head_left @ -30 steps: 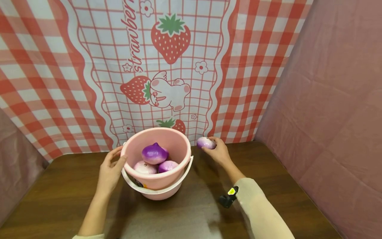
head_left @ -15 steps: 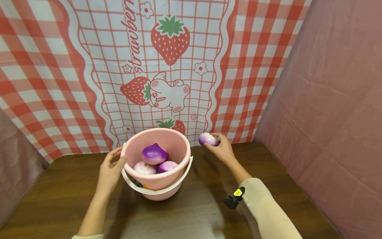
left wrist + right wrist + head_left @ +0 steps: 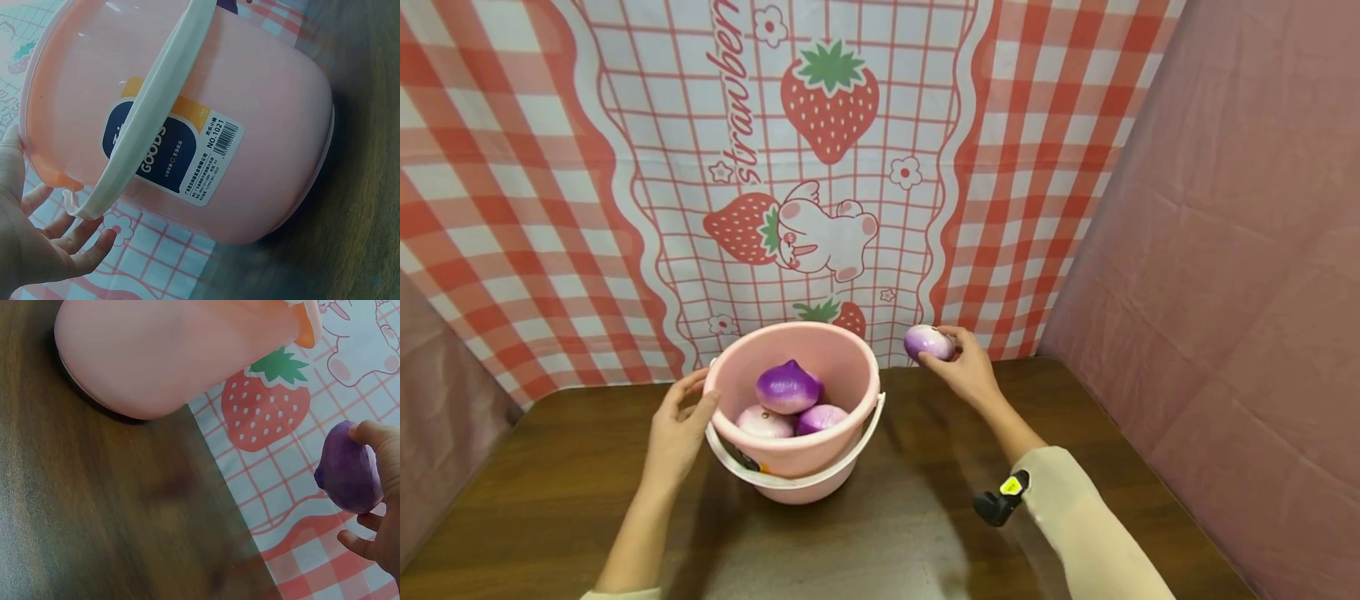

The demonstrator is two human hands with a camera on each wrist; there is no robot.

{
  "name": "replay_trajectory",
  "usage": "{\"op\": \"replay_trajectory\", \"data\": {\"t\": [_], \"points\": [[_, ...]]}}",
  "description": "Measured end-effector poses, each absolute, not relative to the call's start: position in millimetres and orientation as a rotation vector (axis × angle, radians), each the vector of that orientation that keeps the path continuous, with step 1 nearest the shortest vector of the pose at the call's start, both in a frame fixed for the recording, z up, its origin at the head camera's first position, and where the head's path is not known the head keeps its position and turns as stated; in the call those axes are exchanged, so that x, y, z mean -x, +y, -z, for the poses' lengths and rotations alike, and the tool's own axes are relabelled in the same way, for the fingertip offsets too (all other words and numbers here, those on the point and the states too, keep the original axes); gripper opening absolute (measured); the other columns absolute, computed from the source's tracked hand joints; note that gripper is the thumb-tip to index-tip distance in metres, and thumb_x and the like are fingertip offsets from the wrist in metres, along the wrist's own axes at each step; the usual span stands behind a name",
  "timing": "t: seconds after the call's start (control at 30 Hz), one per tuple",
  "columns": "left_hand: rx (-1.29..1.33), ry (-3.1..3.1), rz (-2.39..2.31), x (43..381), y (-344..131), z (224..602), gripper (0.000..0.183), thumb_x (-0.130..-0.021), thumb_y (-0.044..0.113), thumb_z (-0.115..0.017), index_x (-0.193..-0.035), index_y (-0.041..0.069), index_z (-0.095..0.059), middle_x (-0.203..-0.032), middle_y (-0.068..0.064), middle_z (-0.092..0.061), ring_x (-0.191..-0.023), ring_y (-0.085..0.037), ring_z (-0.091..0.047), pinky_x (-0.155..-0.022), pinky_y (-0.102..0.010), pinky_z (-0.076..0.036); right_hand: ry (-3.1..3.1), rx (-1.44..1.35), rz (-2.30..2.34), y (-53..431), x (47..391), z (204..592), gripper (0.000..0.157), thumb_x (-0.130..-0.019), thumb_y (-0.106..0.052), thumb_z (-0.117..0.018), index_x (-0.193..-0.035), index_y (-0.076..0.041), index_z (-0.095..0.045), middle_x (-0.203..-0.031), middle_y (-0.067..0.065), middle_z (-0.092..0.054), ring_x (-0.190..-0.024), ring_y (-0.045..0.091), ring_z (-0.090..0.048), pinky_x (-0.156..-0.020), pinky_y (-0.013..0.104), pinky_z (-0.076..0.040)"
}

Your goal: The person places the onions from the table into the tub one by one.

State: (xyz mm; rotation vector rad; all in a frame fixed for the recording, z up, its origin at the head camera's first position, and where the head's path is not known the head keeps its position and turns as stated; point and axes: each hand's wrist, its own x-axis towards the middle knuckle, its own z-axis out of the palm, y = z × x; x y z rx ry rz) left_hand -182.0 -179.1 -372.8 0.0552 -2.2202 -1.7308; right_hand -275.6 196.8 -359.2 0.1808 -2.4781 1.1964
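A pink bucket [image 3: 801, 462] with a white handle [image 3: 790, 481] stands on the table. Inside it lie several purple-and-white toy onions, the top one [image 3: 788, 386] a deep purple. My left hand [image 3: 673, 429] holds the bucket's left rim, thumb at the rim's edge and fingers near the handle joint in the left wrist view. To the right of the bucket, my right hand [image 3: 966, 371] grips another toy onion [image 3: 927, 342], raised above the table's back edge. Its purple underside, with a small point, shows in the right wrist view, pinched between thumb and fingers.
A brown wooden table [image 3: 880, 542] lies under the bucket. Right behind it hangs a red-and-white checked cloth [image 3: 1015, 192] with strawberry prints. Pink cloth [image 3: 1247, 275] hangs on the right side. A black camera mount [image 3: 1000, 500] sits at the right sleeve.
My right hand has risen a little and moved right with the toy onion, away from the bucket. The onion has tilted slightly. My left hand and the bucket stay in place.
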Motion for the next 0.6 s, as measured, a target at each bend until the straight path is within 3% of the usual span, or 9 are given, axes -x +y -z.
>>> {"op": "replay_trajectory", "data": {"t": [0.6], "points": [[-0.055, -2.224, 1.721, 180, -178, 370, 0.044, -0.095, 0.021, -0.053, -0.136, 0.008, -0.046, -0.134, -0.019, -0.049, -0.081, 0.016, -0.051, -0.070, -0.011, -0.046, -2.433, -0.191, -1.229, 205, 267, 342, 0.053, -0.077, -0.027, -0.077, -0.121, -0.007, -0.056, -0.121, 0.015, -0.055, -0.100, 0.031, -0.057, -0.082, 0.037, -0.048]]}}
